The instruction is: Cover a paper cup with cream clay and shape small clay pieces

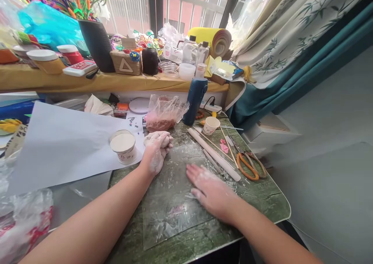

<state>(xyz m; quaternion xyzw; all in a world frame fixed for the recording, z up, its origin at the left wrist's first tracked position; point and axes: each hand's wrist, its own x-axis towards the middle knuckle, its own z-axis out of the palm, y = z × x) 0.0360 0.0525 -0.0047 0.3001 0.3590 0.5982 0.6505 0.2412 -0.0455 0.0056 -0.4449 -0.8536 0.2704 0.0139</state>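
My left hand (pixel 155 155), dusted with white powder, is closed round a lump of pale clay or dough (pixel 150 137) at the far edge of a clear sheet (pixel 166 202). Part of the lump is hidden by the fingers. My right hand (pixel 211 188), also powdery, is slightly blurred, stretched out palm down over the right part of the sheet with nothing visible in it. White smears and crumbs mark the sheet. Just beyond the right hand lie a pale rolling pin (pixel 215 155) and a short thin stick (pixel 211 161).
Left stand paper cups (pixel 124 147) on white paper (pixel 72 139). Behind are a plastic bag of reddish-brown material (pixel 163 118) and a dark blue bottle (pixel 194 101). Scissors (pixel 247 167), thin sticks and another paper cup (pixel 211 125) lie right. Crowded sill (pixel 163 83) behind.
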